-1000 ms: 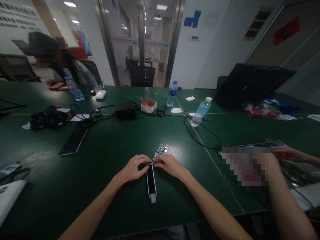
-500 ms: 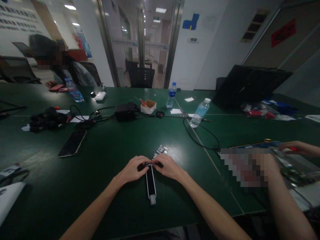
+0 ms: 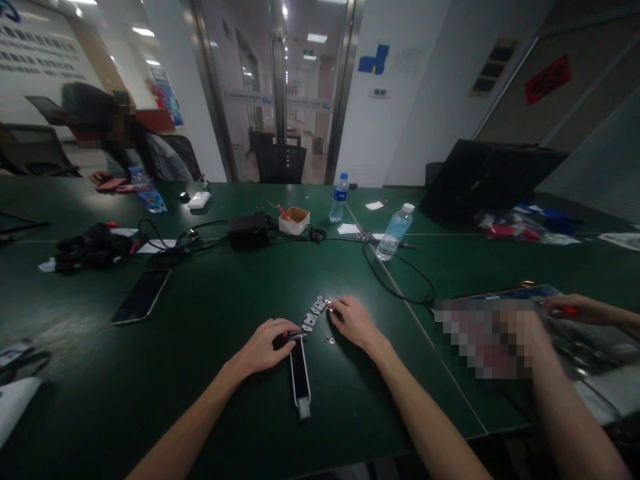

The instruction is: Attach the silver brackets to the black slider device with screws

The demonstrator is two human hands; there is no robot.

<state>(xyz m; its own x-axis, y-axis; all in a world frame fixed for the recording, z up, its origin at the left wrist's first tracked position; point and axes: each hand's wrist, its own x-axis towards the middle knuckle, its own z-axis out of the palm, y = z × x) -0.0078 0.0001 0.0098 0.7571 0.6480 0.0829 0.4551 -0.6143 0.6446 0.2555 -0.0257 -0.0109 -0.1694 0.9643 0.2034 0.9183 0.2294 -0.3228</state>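
My left hand (image 3: 261, 347) rests at the top end of a black strip with pale edges and a metal tip (image 3: 300, 380), its fingertips pinching a small dark piece there. My right hand (image 3: 356, 324) lies apart from it, fingers spread, with nothing visible in them. Its fingertips are close to a short chain of metal hinge-like plates (image 3: 313, 313) and a few small washers (image 3: 328, 301). One loose washer (image 3: 329, 341) lies just below that hand on the green table (image 3: 200, 373).
A co-worker's hand (image 3: 575, 308) holds a red-handled tool over a circuit board at right. A phone (image 3: 141, 296), black adapter (image 3: 249, 232), cardboard box (image 3: 294, 221), water bottles (image 3: 395, 232), cables (image 3: 397, 277) and a dark laptop (image 3: 493, 180) lie around. Someone (image 3: 145, 157) sits at far left.
My right hand has let go and moved right, away from the strip's end, uncovering the metal plates and a loose washer. My left hand has shifted slightly left. The view has tilted slightly.
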